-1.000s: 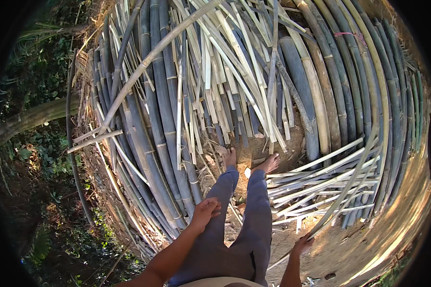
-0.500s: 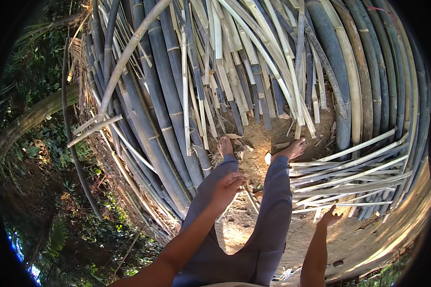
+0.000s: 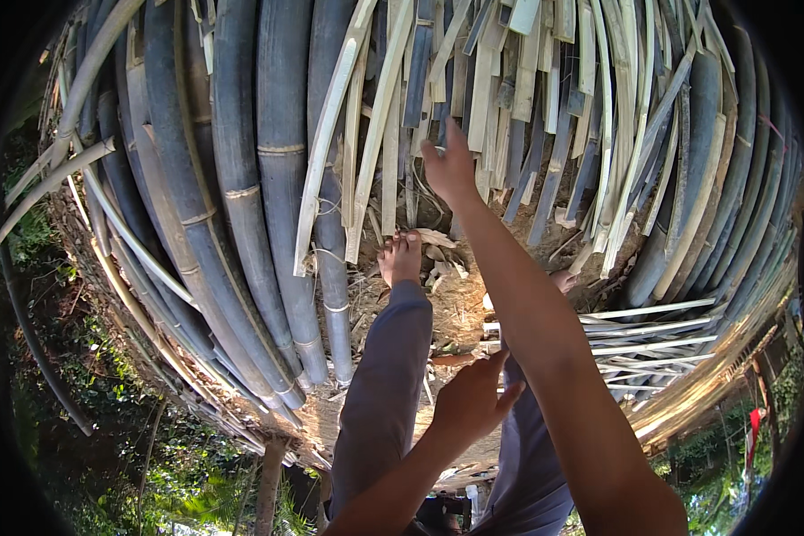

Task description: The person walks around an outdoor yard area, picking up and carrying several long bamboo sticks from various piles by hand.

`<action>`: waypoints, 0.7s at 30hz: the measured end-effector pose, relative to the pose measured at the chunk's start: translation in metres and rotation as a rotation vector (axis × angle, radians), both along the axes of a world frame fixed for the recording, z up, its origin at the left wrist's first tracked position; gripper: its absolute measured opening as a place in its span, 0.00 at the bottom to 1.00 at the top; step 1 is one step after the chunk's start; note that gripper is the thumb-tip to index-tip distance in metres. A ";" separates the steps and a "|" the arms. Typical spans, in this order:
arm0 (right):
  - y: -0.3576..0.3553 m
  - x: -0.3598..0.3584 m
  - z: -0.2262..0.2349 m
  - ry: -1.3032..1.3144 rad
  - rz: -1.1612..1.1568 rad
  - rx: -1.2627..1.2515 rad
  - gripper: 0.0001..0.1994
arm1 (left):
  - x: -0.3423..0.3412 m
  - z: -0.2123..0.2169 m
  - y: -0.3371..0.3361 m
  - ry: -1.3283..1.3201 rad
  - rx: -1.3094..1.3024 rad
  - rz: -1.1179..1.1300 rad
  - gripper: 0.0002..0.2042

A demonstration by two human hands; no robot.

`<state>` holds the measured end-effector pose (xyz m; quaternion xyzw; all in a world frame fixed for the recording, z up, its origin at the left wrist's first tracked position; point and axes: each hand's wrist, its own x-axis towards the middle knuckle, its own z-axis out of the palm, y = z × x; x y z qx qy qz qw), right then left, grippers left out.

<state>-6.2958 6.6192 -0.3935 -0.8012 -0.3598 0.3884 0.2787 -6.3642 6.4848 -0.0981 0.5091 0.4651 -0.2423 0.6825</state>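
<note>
My right hand (image 3: 449,170) reaches forward over the near ends of the split bamboo strips (image 3: 500,112), thumb and forefinger apart. Nothing shows in its grasp; whether it touches a strip I cannot tell. Lower down, my left hand (image 3: 469,400) hovers in front of my legs with forefinger and thumb stretched apart and no object visible in it. The strips are pale on one face and dark on the other, lying lengthwise in a loose heap. A few longer pale strips (image 3: 335,134) rest on the thick dark bamboo poles (image 3: 281,116) at the left.
My bare left foot (image 3: 400,257) stands on dirt with dry leaves (image 3: 436,238); my right foot (image 3: 563,281) is partly behind my forearm. More whole poles (image 3: 732,179) lie at the right. Crosswise pale strips (image 3: 652,344) are stacked nearer me. Greenery borders the left.
My right hand has swung from the lower right up over the strip ends. My left hand has come lower and its fingers have spread. The view has shifted closer to the heap.
</note>
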 end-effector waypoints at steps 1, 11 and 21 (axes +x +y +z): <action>0.017 -0.009 -0.016 0.028 -0.083 -0.140 0.33 | -0.006 -0.001 -0.006 -0.035 0.025 -0.010 0.28; 0.049 -0.058 -0.031 0.604 -1.084 0.264 0.30 | -0.045 -0.004 0.003 -0.034 -0.009 0.112 0.20; 0.078 -0.011 -0.012 0.599 -0.616 -0.183 0.32 | -0.047 0.002 0.001 -0.123 0.119 0.098 0.30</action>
